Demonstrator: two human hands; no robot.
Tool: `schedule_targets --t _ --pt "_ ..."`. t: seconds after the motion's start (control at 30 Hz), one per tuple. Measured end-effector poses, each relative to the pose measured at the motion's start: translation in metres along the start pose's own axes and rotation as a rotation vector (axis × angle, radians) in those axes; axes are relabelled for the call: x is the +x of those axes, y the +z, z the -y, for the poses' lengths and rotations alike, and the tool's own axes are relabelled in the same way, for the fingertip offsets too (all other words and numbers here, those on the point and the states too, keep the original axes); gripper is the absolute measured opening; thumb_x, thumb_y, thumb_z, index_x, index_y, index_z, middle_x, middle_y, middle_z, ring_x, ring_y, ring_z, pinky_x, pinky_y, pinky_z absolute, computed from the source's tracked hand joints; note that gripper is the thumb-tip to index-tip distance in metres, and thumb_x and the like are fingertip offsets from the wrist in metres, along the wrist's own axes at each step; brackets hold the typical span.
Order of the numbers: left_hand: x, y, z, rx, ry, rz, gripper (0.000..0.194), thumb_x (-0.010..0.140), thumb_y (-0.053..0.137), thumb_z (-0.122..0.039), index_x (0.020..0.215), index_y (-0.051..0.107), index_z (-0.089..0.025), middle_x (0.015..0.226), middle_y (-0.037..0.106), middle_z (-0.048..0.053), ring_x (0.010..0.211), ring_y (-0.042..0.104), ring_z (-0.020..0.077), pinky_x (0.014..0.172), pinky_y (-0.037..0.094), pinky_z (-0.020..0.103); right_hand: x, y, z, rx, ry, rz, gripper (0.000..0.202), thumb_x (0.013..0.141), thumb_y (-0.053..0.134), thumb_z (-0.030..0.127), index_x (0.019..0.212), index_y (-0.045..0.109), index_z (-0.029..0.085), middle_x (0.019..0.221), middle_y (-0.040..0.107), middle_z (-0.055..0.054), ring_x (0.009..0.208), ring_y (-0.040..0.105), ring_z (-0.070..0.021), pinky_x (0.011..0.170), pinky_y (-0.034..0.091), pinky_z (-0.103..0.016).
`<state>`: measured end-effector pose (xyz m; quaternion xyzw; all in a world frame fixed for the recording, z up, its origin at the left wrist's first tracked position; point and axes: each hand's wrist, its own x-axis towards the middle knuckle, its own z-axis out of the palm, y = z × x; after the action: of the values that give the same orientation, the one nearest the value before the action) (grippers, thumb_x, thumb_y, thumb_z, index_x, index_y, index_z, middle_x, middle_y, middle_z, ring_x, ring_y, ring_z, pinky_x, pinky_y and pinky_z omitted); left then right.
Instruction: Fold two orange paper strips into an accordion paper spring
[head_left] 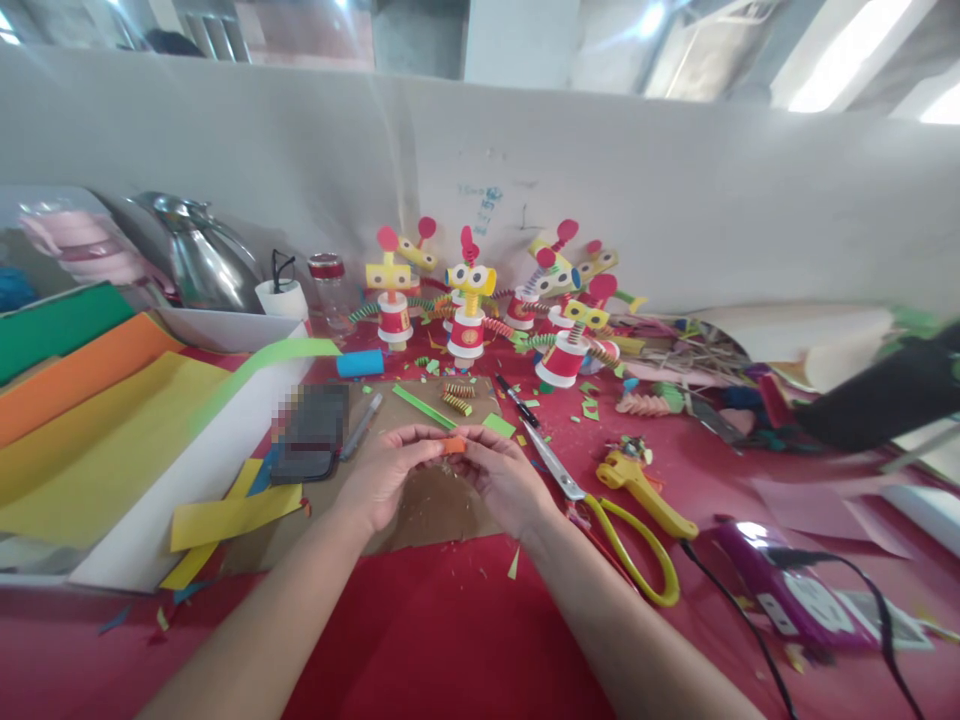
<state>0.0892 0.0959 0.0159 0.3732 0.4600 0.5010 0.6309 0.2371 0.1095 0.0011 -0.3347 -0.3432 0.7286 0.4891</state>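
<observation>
Between my fingertips, a small orange paper piece (454,446) is held above a brown cardboard sheet (442,510). My left hand (390,470) pinches its left end, and my right hand (506,480) grips the right end. Just beyond my hands lie a green paper strip (424,406), a small green paper piece (499,426) and two folded paper springs (459,398). Scissors with yellow handles (634,555) rest to the right of my right hand, near a black pen (517,400). A dark phone (311,440) and a grey pen (361,425) lie left of my left hand.
Several paper-cup figures (466,335) stand at the back by a white partition (300,150). At left is a white box (195,450) with coloured paper. A yellow glue gun (649,490) with a cable and a purple device (795,590) lie at right.
</observation>
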Motion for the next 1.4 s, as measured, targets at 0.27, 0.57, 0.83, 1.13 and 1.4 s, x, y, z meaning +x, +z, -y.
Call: schedule_targets --t 0.27,0.57,0.83,1.13,1.4 --pt "0.0 0.0 -0.002 0.05 0.002 0.007 0.016 0.063 0.072 -0.023 0.077 0.072 -0.016 0.076 0.069 0.004 0.071 0.056 0.0135 0.071 0.039 0.027 0.001 -0.002 -0.004 -0.046 -0.015 0.022 0.024 0.059 0.08 0.03 0.077 0.069 0.018 0.075 0.066 0.001 0.064 0.058 -0.0101 0.068 0.046 -0.025" --pt "0.0 -0.001 0.0 0.095 0.023 -0.052 0.017 0.06 0.071 -0.02 0.077 0.071 -0.016 0.074 0.069 0.004 0.071 0.058 0.0142 0.071 0.042 0.027 -0.002 0.004 -0.004 -0.131 -0.082 0.018 0.022 0.065 0.077 0.033 0.077 0.068 0.018 0.072 0.064 0.001 0.066 0.057 -0.0103 0.07 0.045 -0.026" --pt "-0.003 0.001 -0.001 0.15 0.046 -0.086 0.021 0.063 0.072 -0.024 0.082 0.072 -0.016 0.079 0.07 0.006 0.073 0.06 0.0159 0.071 0.043 0.029 0.003 0.0 -0.006 -0.44 -0.241 -0.005 0.019 0.074 0.068 0.037 0.08 0.065 0.019 0.073 0.063 0.0 0.069 0.058 -0.0131 0.068 0.045 -0.027" --pt "-0.004 0.003 -0.004 0.092 0.05 -0.059 0.02 0.063 0.072 -0.022 0.082 0.075 -0.015 0.079 0.072 0.008 0.077 0.062 0.0168 0.078 0.044 0.03 0.008 -0.005 -0.013 -0.649 -0.421 -0.008 0.014 0.082 0.057 0.034 0.082 0.063 0.021 0.077 0.061 -0.001 0.071 0.057 -0.015 0.066 0.045 -0.027" --pt "-0.003 0.005 -0.002 0.063 0.041 -0.098 0.022 0.063 0.075 -0.025 0.082 0.074 -0.015 0.078 0.072 0.007 0.073 0.062 0.0147 0.075 0.046 0.028 0.003 0.0 -0.009 -0.536 -0.376 -0.053 0.017 0.08 0.06 0.037 0.087 0.061 0.022 0.08 0.063 -0.001 0.072 0.06 -0.0149 0.069 0.048 -0.028"
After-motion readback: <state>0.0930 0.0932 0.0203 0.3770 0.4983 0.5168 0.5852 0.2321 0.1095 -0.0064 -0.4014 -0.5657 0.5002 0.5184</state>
